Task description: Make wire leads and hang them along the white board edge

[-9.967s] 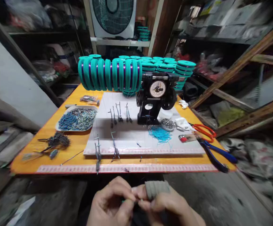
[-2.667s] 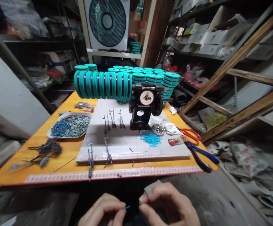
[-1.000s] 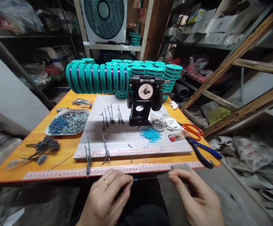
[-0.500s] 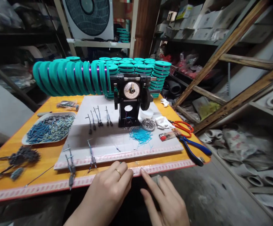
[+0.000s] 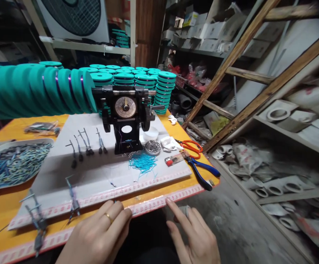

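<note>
Tape measure point(image 5: 151, 206) along the front edge of the counter point(image 5: 159, 190), before the white board point(image 5: 90, 179) with its pile of blue tubes point(image 5: 141, 163). The left hand point(image 5: 96, 231) lies at the tape, fingers curled together, whether pinching anything cannot be told; the right hand point(image 5: 193, 234), forefinger and thumb spread, has its forefinger tip on the tape farther right. Blue-handled pliers point(image 5: 200, 173) lie near the counter's right corner.

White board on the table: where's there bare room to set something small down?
The white board has a bare patch towards its left, between the row of dark-ended pieces behind and the front pieces. Crowded: in front and right of the black machine, with blue tubes, metal bits and a white wad.
</note>
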A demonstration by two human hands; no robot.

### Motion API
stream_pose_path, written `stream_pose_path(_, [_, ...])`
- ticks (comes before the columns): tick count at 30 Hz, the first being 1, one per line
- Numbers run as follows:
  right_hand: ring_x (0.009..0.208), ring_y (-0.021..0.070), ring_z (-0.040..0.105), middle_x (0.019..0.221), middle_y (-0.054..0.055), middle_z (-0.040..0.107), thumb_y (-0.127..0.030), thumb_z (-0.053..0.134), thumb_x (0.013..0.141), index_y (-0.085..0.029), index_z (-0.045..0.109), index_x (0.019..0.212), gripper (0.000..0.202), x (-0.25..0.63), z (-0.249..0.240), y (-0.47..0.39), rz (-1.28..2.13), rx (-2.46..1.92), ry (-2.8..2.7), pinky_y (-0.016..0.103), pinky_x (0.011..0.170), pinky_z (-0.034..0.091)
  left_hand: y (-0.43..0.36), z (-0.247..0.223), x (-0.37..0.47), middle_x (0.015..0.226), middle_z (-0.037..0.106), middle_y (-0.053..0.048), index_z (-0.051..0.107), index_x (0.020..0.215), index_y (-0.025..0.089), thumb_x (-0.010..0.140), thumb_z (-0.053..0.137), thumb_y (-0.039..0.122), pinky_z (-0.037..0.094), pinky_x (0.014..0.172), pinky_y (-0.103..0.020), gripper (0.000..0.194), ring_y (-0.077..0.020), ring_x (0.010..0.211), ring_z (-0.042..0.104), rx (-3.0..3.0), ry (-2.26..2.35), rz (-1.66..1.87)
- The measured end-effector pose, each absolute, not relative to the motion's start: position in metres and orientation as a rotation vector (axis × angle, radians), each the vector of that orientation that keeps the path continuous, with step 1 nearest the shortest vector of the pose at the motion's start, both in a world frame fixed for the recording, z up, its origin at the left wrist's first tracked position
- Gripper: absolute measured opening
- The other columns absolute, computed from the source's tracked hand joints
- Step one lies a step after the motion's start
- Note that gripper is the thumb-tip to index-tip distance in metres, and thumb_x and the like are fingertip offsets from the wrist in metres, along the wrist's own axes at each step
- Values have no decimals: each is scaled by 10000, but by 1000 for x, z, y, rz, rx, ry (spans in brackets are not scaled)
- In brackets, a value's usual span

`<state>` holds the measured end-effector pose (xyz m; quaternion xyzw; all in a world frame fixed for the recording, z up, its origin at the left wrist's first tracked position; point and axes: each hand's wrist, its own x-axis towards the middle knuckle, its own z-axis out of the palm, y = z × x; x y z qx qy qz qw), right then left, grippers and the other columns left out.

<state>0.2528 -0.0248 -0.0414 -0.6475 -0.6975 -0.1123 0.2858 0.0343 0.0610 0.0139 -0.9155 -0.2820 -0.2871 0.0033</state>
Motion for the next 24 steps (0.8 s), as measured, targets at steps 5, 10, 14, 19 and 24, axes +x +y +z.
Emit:
stream_pose_path(5, [825,85,464,906,86,515,-324,432,890,-219,526,1268,403,254,-42,-25,-260,-1710,-1852,163,729,418,62,11,35,783,581,-38,581,894,148,893,389,141,428,573,-216,192,-121,701,568,-2857,-860,-865])
stream_pose_path(10, [832,83,467,904,83,515,-315,441,886,-229,491,1301,427,254,-45,-25,-176,-1717,-1862,176,770,425,63,13,33,815,615,-35,608,897,158,897,375,141,444,586,-204,233,-121,737,602,-2801,-835,-861])
stream_pose_path(14, [793,78,455,845,78,505,-310,440,887,-224,505,1287,414,253,-44,-24,-183,-1679,-1822,172,739,419,63,14,32,856,627,-42,621,907,156,897,387,156,450,622,-200,234,-130,807,610,-2807,-828,-836])
stream_pose_path(19, [818,80,456,858,76,500,-306,454,882,-222,509,1282,412,252,-45,-24,-189,-1676,-1829,166,737,414,62,13,32,813,607,-37,612,898,159,885,402,141,436,593,-212,210,-129,760,589,-2826,-852,-865])
stream_pose_path(24, [793,72,441,843,67,498,-305,445,889,-231,498,1290,411,253,-45,-24,-188,-1671,-1828,156,723,397,60,13,32,812,595,-45,608,906,154,874,416,130,436,580,-221,196,-137,751,574,-2845,-886,-816])
